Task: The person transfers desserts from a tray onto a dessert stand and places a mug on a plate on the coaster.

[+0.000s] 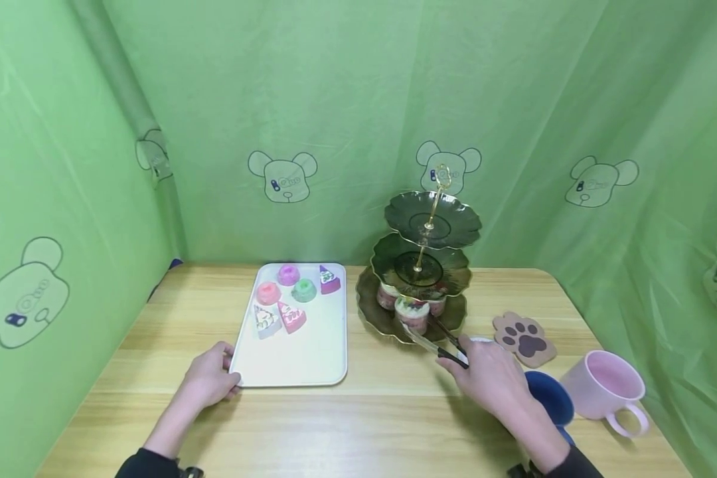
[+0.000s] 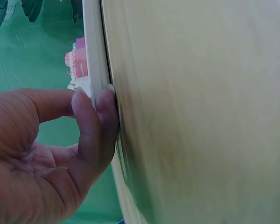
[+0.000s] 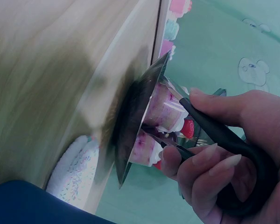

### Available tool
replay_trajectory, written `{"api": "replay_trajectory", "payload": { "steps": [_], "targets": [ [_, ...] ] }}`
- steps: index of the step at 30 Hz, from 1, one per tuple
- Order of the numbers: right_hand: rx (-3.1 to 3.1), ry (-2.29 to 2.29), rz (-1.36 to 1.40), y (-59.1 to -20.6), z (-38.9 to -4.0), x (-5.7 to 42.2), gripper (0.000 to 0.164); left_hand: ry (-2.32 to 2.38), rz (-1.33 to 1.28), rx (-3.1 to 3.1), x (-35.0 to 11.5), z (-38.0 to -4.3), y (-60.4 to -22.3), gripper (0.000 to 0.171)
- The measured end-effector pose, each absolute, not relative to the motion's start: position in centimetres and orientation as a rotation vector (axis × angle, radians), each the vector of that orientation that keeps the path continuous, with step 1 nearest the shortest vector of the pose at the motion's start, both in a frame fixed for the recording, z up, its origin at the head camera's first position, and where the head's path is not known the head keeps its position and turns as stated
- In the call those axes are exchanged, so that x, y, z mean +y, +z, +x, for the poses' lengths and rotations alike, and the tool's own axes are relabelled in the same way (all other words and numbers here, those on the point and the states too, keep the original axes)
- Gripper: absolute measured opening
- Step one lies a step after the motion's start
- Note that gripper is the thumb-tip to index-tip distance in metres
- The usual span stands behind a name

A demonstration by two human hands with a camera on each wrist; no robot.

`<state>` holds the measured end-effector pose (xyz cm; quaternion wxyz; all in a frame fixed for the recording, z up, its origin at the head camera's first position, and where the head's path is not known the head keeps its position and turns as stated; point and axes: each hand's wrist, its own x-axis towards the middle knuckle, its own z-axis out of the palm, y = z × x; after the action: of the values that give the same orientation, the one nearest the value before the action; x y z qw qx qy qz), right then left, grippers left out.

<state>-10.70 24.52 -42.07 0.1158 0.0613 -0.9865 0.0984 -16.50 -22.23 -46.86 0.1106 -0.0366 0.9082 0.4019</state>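
My left hand (image 1: 208, 375) grips the near-left rim of a white tray (image 1: 293, 365); in the left wrist view its fingertips pinch that rim (image 2: 94, 56). Small toy cakes lie on the tray, among them a pink cake slice (image 1: 291, 317) and a green ring cake (image 1: 304, 290). With my right hand (image 1: 491, 373) I hold black-handled tongs (image 1: 419, 337). Their tips straddle a dessert cup (image 1: 412, 316) with a white top, on the bottom plate (image 1: 367, 307) of a three-tier stand. More such cups (image 3: 143, 148) stand beside it, partly hidden under the middle plate (image 1: 388, 257).
A pink mug (image 1: 603, 385) and a dark blue cup (image 1: 551, 398) stand at the right, the latter partly behind my forearm. Near them lies a paw-shaped coaster (image 1: 524, 339). A white sprinkled object (image 3: 77, 172) sits by the right hand. Green curtain (image 1: 346, 119) encloses the table.
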Motion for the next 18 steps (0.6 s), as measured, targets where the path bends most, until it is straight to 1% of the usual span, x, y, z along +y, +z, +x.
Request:
{"api": "replay_trajectory", "payload": {
  "steps": [4, 13, 18],
  "targets": [
    [-2.92, 0.274, 0.136, -42.6, -11.4, 24.7, 0.056, 1.168, -0.109, 2.678, -22.2, -16.5, -46.8, 0.051],
    [-2.956, 0.281, 0.088, -43.0, -12.3, 24.7, 0.048, 1.177, -0.114, 2.677, -22.3, -16.3, -46.8, 0.051],
    [-2.963, 0.262, 0.08, -42.6, -11.8, 24.5, 0.054, 1.177, -0.113, 2.676, -22.2, -16.3, -46.7, 0.051]
  ]
}}
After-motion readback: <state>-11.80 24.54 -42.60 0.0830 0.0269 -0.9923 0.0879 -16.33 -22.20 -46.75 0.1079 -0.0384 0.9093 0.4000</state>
